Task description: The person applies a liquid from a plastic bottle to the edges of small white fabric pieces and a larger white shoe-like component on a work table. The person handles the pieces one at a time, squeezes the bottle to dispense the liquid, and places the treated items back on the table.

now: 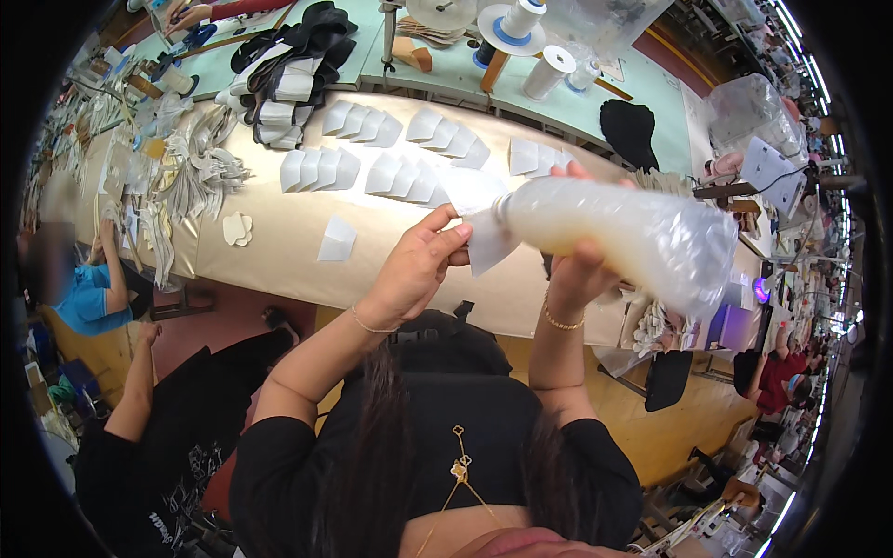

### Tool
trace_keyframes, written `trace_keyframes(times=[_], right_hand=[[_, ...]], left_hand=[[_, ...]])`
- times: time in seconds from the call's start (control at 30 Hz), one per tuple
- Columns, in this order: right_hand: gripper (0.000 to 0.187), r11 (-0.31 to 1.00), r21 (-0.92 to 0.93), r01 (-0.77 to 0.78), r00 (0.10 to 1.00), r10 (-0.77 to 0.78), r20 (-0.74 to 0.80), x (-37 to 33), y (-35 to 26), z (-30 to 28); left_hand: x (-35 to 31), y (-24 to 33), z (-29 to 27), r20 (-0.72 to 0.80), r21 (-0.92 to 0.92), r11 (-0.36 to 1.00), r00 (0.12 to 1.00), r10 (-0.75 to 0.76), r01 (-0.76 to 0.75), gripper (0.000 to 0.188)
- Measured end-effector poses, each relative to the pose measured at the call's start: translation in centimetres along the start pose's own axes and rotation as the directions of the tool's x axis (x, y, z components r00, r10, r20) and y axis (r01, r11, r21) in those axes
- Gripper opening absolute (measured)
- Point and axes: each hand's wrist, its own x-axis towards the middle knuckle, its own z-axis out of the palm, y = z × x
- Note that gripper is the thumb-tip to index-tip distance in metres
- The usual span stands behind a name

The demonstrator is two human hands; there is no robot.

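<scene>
A long counter [279, 260] with a smooth, beige-gold, slightly shiny surface spreads across the view. Above it, raised in the right hand [583, 272], is a big, translucent plastic bottle [619, 232]. It tilts nearly sideways, its broad, glossy, crinkled-looking end to the right and its narrow neck to the left; a yellowish tint runs along its lower side, and its outline is partly blurred. The right hand is wrapped around the body, fingers over the top and thumb in front. Farther back to the left lies a heap of black and white flat pieces [290, 84]. Nearer the middle of the counter, white, angular flat pieces [319, 170] overlap in fanned rows. The left hand [416, 267] is closed to a narrow pinch, thumb and fingers holding a matte white, sharp-cornered sheet [488, 244] above the counter, right at the bottle's neck; whether they touch cannot be told. Smallest, a single white five-sided piece [337, 240] lies flat by itself, left of the left hand.
</scene>
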Motion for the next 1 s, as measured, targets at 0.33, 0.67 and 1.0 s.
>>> trace_keyframes(times=[0.33,0.67,1.0], right_hand=[[0.080,0.996,-0.019,-0.085,0.982,0.080,-0.173,-1.6,-0.4,-1.4],[0.078,0.983,-0.134,-0.122,0.970,0.147,0.193,-5.0,0.1,0.7],[0.083,0.921,0.032,-0.388,0.920,0.389,-0.052,-3.9,0.5,-1.3]], left_hand=[[0.6,0.1,-0.8,0.014,-0.292,0.957,1.000,-0.001,0.005,0.024],[1.1,-1.5,-3.5,-0.015,-0.439,0.893,0.995,0.100,-0.096,0.012],[-3.3,1.0,-27.9,-0.735,0.345,0.938,0.631,0.249,0.031,0.021]])
